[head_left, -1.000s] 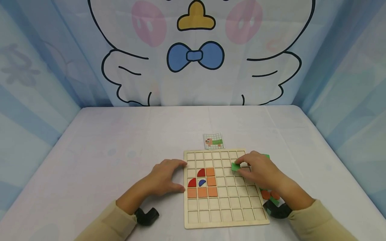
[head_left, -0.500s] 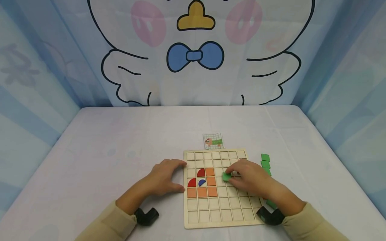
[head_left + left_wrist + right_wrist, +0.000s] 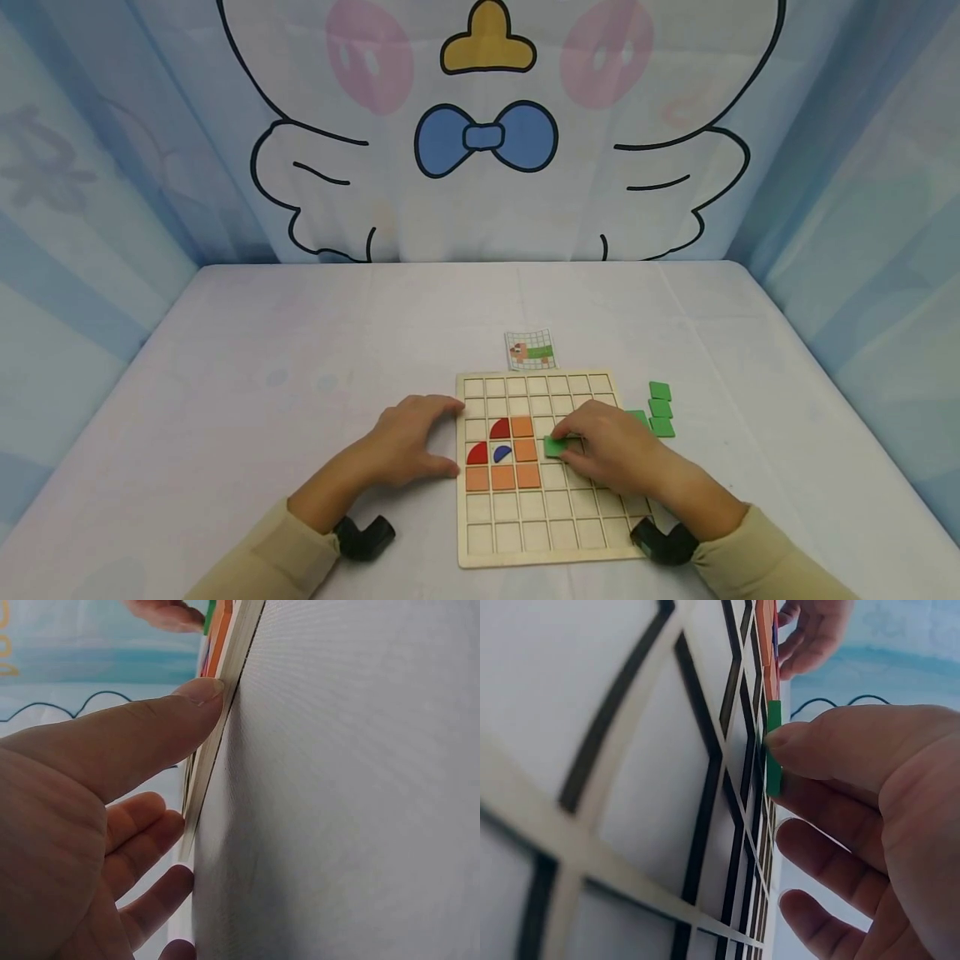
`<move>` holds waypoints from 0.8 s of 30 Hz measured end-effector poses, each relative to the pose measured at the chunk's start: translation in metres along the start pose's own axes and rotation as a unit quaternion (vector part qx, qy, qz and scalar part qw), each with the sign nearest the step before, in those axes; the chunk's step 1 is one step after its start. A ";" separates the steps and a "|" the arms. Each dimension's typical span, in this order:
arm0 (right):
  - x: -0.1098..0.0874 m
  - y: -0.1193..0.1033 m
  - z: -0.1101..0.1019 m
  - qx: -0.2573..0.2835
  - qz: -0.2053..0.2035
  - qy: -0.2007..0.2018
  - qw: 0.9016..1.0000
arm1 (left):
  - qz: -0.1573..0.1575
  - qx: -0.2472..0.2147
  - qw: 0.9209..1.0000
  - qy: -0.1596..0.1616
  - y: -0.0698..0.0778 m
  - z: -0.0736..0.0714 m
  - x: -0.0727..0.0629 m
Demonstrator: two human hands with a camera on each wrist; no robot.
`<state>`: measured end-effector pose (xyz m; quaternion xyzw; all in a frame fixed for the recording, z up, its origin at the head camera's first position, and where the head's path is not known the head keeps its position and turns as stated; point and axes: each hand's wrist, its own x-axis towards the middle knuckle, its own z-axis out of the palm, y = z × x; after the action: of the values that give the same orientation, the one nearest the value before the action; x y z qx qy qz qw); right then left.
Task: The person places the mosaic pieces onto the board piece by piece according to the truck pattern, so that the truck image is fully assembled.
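My right hand (image 3: pixel 618 450) pinches a green square tile (image 3: pixel 554 447) between thumb and fingers, over the grid cell just right of the middle orange tile (image 3: pixel 526 450). Seen edge-on in the right wrist view, that green tile (image 3: pixel 773 746) lies nearly parallel to the board; whether it is seated cannot be told. The wooden grid board (image 3: pixel 562 561) also holds several other orange squares, two red quarter circles (image 3: pixel 477 454) and a blue half circle (image 3: pixel 502 455). At the board's left edge rests my left hand (image 3: pixel 405 442), its thumb (image 3: pixel 200 690) touching the side.
Several green squares (image 3: pixel 661 408) lie on the white table (image 3: pixel 300 333) right of the board, partly hidden by my right hand. A small picture card (image 3: pixel 530 350) sits behind the board's far edge. Black camera mounts (image 3: pixel 365 539) are at both wrists.
My right hand has carried the green tile left and nearer, from the board's upper right to beside the orange tiles. The left hand has stayed in place.
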<state>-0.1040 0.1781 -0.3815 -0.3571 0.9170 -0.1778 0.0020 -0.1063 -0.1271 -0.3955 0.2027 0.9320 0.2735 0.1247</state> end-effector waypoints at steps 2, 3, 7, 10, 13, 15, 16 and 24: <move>0.000 -0.001 0.000 -0.001 -0.001 -0.002 1.000 | 0.000 0.000 1.000 0.001 -0.001 0.001 0.000; 0.000 -0.001 0.000 -0.001 -0.002 -0.002 1.000 | 0.000 -0.001 1.000 0.001 0.000 0.000 0.000; 0.001 -0.003 0.000 -0.005 -0.005 -0.007 1.000 | 0.001 0.000 1.000 0.002 0.000 0.001 0.000; 0.002 -0.004 0.000 -0.005 -0.007 -0.008 1.000 | 0.003 -0.001 1.000 0.004 0.000 0.000 0.000; 0.003 -0.005 -0.001 -0.003 -0.006 -0.010 1.000 | 0.005 -0.002 1.000 0.005 -0.001 -0.001 0.001; 0.004 -0.005 -0.002 0.000 -0.004 -0.012 1.000 | 0.006 -0.003 1.000 0.005 -0.001 -0.001 0.001; 0.004 -0.005 -0.002 0.002 -0.003 -0.012 1.000 | 0.006 -0.003 1.000 0.004 -0.002 -0.001 0.001; 0.005 -0.006 0.000 0.001 0.000 -0.012 1.000 | 0.006 -0.001 1.000 0.000 -0.003 0.001 0.001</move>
<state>-0.1034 0.1708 -0.3789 -0.3591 0.9167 -0.1748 0.0137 -0.1080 -0.1285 -0.3976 0.2082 0.9304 0.2756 0.1229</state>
